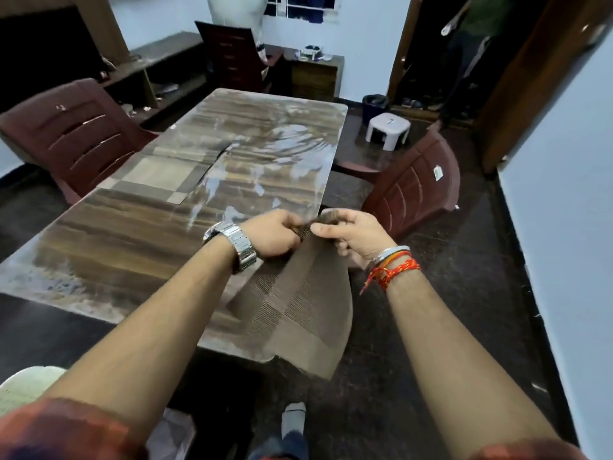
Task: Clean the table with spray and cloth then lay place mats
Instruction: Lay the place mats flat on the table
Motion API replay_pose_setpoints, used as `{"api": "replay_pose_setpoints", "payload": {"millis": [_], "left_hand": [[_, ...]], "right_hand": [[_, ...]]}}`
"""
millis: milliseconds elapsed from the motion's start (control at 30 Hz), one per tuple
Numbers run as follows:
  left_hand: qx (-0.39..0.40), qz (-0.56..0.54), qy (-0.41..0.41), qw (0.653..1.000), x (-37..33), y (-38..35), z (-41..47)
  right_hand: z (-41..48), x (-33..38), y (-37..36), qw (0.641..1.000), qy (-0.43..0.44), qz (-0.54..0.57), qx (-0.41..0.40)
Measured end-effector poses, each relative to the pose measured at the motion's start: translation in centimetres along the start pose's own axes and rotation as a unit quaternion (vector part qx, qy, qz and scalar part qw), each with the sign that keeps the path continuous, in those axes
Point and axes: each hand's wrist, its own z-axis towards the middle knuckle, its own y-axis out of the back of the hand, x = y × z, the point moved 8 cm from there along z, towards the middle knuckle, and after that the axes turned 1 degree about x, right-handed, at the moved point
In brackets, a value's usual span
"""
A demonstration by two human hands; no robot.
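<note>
Both hands hold up a brown woven place mat over the near right corner of the wooden table. My left hand pinches its top edge, and my right hand grips the same edge just to the right. The mat hangs down from the hands, bent, with its lower end past the table's near edge. A second checked place mat lies flat on the table's left side, and another mat edge shows just beyond it. The glossy tabletop carries wet streaks at the far end. No spray bottle or cloth is in view.
Dark red plastic chairs stand at the left, right and far end of the table. A white stool and a dark bin sit on the floor beyond. A person stands in the doorway at the back right.
</note>
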Motion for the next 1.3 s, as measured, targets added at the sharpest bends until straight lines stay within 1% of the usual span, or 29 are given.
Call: {"api": "replay_pose_setpoints", "payload": {"millis": [67, 100, 133, 200, 300, 367, 400, 433, 467, 500, 533, 567, 633, 667, 700, 767, 800, 833, 900, 933, 967, 1000, 1033, 1067, 1133, 1200, 1267, 1300], "left_hand": [[-0.068, 0.057, -0.016, 0.996, -2.1, 2.0, 2.5], [-0.102, 0.086, -0.016, 0.991, -2.8, 3.1, 3.9], [-0.138, 0.098, -0.011, 0.985, -3.5, 4.3, 5.1], [-0.189, 0.056, 0.008, 0.98, -3.4, 6.3, 7.3], [-0.212, -0.038, 0.026, 0.976, -2.1, 8.0, 10.1], [-0.221, -0.065, 0.05, 0.972, -1.4, 8.7, 11.2], [-0.232, -0.073, 0.056, 0.968, -1.3, 9.1, 11.8], [-0.249, -0.085, 0.069, 0.962, -0.6, 9.8, 12.7], [-0.271, -0.098, 0.079, 0.954, 0.0, 10.3, 13.4], [-0.286, -0.111, 0.087, 0.948, 0.4, 10.6, 14.1], [-0.299, -0.123, 0.084, 0.943, 0.4, 10.8, 14.6], [-0.304, -0.132, 0.086, 0.94, 0.1, 10.7, 15.3], [-0.327, -0.152, 0.095, 0.928, 0.0, 10.9, 16.7], [-0.338, -0.169, 0.102, 0.92, 0.2, 11.1, 17.3], [-0.341, -0.189, 0.12, 0.913, 0.4, 11.3, 17.5], [-0.353, -0.224, 0.142, 0.897, 1.1, 11.7, 17.8], [-0.368, -0.23, 0.155, 0.888, 1.7, 12.3, 17.9], [-0.381, -0.227, 0.165, 0.881, 2.3, 12.8, 17.9], [-0.398, -0.197, 0.182, 0.877, 3.3, 13.8, 18.0], [-0.41, -0.179, 0.187, 0.875, 3.9, 14.6, 18.2], [-0.415, -0.158, 0.2, 0.874, 5.0, 15.6, 18.7], [-0.412, -0.124, 0.217, 0.876, 6.2, 16.6, 19.2], [-0.402, -0.084, 0.237, 0.88, 6.9, 17.4, 19.6], [-0.383, -0.041, 0.255, 0.887, 7.5, 18.3, 20.3], [-0.336, 0.035, 0.306, 0.89, 9.1, 19.9, 21.5], [-0.268, 0.106, 0.351, 0.891, 10.4, 20.5, 22.7], [-0.212, 0.14, 0.367, 0.895, 12.3, 21.4, 24.5], [-0.198, 0.147, 0.362, 0.899, 13.3, 21.9, 25.6]], "right_hand": [[2.8, 1.3, 1.2, 0.996, 0.008, -0.072, -0.045], [4.1, 1.8, 1.7, 0.993, 0.005, -0.101, -0.059], [5.6, 2.3, 2.1, 0.991, 0.013, -0.123, -0.055], [7.9, 3.0, 2.2, 0.99, 0.03, -0.138, -0.012], [10.6, 2.4, 2.5, 0.995, 0.022, -0.089, 0.033], [12.9, 2.1, 4.6, 0.998, 0.027, -0.058, 0.011], [14.5, 1.4, 6.5, 0.998, 0.021, -0.056, -0.021], [15.3, 1.1, 7.8, 0.998, -0.003, -0.053, -0.046], [16.3, -0.4, 9.1, 0.994, -0.054, -0.077, -0.053], [16.9, -2.0, 9.9, 0.988, -0.108, -0.102, -0.039], [17.0, -4.1, 10.2, 0.978, -0.164, -0.13, -0.001], [16.8, -6.1, 9.9, 0.962, -0.227, -0.14, 0.061], [15.7, -9.9, 9.3, 0.906, -0.361, -0.118, 0.184], [15.6, -11.3, 9.4, 0.884, -0.405, -0.083, 0.217], [16.0, -12.2, 9.7, 0.876, -0.428, -0.037, 0.217], [17.6, -13.0, 10.9, 0.885, -0.425, -0.002, 0.189], [19.1, -13.2, 11.5, 0.896, -0.408, 0.0, 0.176], [20.5, -12.7, 12.1, 0.913, -0.375, 0.01, 0.158], [23.6, -10.8, 14.1, 0.948, -0.305, 0.027, 0.092], [24.9, -9.8, 14.6, 0.956, -0.277, 0.067, 0.075], [26.1, -9.1, 14.9, 0.952, -0.267, 0.138, 0.062], [27.0, -8.6, 15.0, 0.938, -0.273, 0.206, 0.058], [27.5, -7.8, 14.8, 0.927, -0.279, 0.245, 0.053], [28.4, -7.4, 14.8, 0.921, -0.28, 0.268, 0.042], [30.7, -6.9, 15.4, 0.918, -0.27, 0.292, -0.015], [32.9, -6.1, 15.8, 0.896, -0.256, 0.356, -0.071], [35.4, -5.4, 15.8, 0.878, -0.243, 0.398, -0.106], [36.8, -5.1, 16.0, 0.879, -0.232, 0.399, -0.118]]}}
